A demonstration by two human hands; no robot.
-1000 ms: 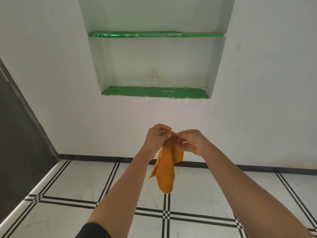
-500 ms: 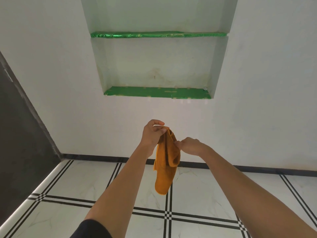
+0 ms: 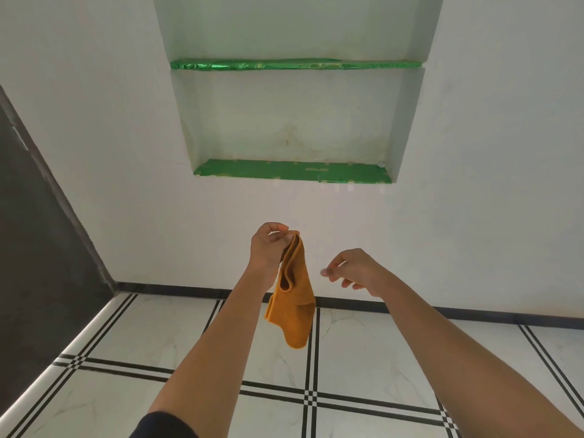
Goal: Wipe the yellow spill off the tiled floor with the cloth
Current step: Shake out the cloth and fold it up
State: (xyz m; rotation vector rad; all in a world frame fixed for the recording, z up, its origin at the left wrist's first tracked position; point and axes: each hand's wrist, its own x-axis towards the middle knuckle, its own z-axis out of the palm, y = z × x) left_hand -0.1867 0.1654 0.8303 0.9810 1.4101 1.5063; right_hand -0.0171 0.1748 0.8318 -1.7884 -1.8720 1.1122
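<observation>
Pinching cloth (image 3: 292,298) top in left hand (image 3: 267,248); limp, light; right hand (image 3: 354,270) beside cloth, loosely open, empty

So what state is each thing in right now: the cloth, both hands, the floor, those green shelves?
orange cloth: hanging folded in the air, pinched at its top, clear of the floor.
left hand: closed, fingers pinching the cloth.
right hand: loosely open, holding nothing, apart from the cloth.
tiled floor: no yellow spill in the visible part.
green shelves: nearly bare.
</observation>
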